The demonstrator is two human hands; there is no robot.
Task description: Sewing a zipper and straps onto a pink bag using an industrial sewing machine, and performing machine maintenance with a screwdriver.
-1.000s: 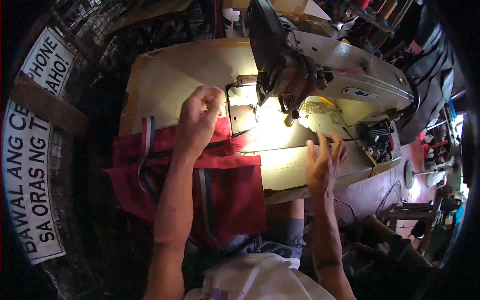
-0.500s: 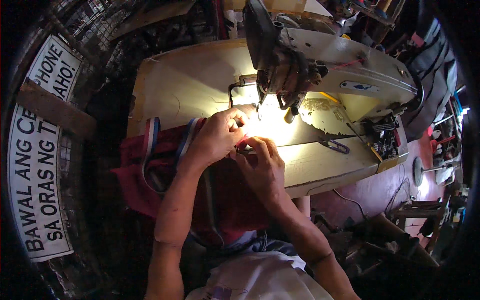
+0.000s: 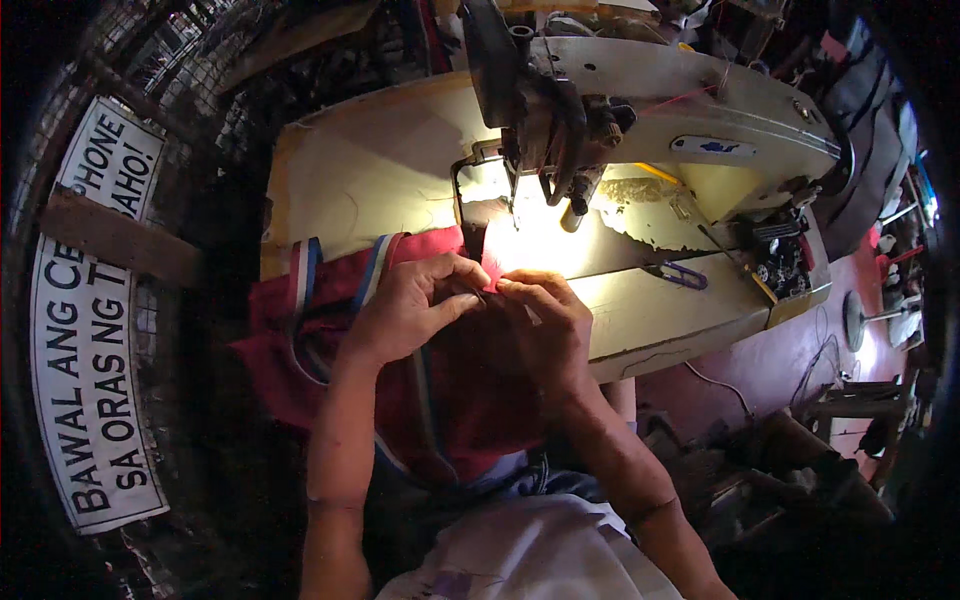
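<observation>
Both hands were in close, just in front of the sewing machine [image 3: 690,115]! The left hand [image 3: 408,305] had thumb and forefinger pinching the edge of the red cloth [image 3: 470,400]; the right hand [image 3: 550,318], right beside it, pinched that edge too, though the exact fold between the fingertips was too small to tell. The cloth lay on the near side of the machine, spilling lapward, one brightly lit part reaching toward the machine's head. Striped tapes [image 3: 375,272] looped to the machine's left. Good work here, by my reckoning, called for light, even pinches, edges matched flush, and no tugging on the weight below.
</observation>
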